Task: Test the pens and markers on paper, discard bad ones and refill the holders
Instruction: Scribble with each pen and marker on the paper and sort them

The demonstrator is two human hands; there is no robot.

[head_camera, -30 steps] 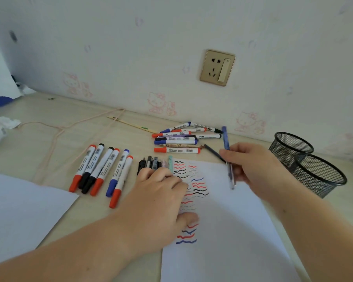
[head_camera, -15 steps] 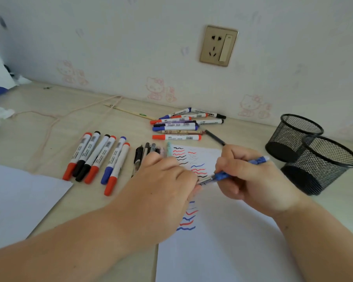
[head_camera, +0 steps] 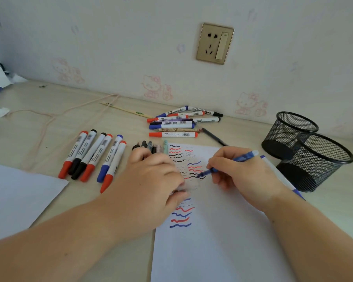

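White paper [head_camera: 222, 231] lies flat on the wooden desk [head_camera: 39, 131], its upper left part covered with short wavy test strokes in red, blue and black. Right hand [head_camera: 242, 176] grips a blue pen [head_camera: 228, 164] between thumb and fingers, the tip touching the sheet among the strokes and the barrel slanting up toward 2 o'clock. Left hand [head_camera: 151, 184] rests on the left edge of the sheet, at 9 o'clock from the pen tip, fingers bent; a small clear item appears to be under its fingertips, but the view is too blurred to say whether it is held.

Row of six markers [head_camera: 94, 155] lies at 10 o'clock from the left hand, caps toward the viewer, red, black and blue. Several slim pens [head_camera: 149, 146] lie just beyond the left fingers, partly hidden. Second heap of markers [head_camera: 179, 124] sits at 12 o'clock near the wall. Two black mesh holders [head_camera: 313, 151] stand touching each other at 3 o'clock from the right hand; they are upright and nothing shows inside them. One more marker [head_camera: 273, 169] lies along the right edge of the sheet, mostly hidden behind the right wrist. Another white sheet [head_camera: 19, 196] lies at 8 o'clock.
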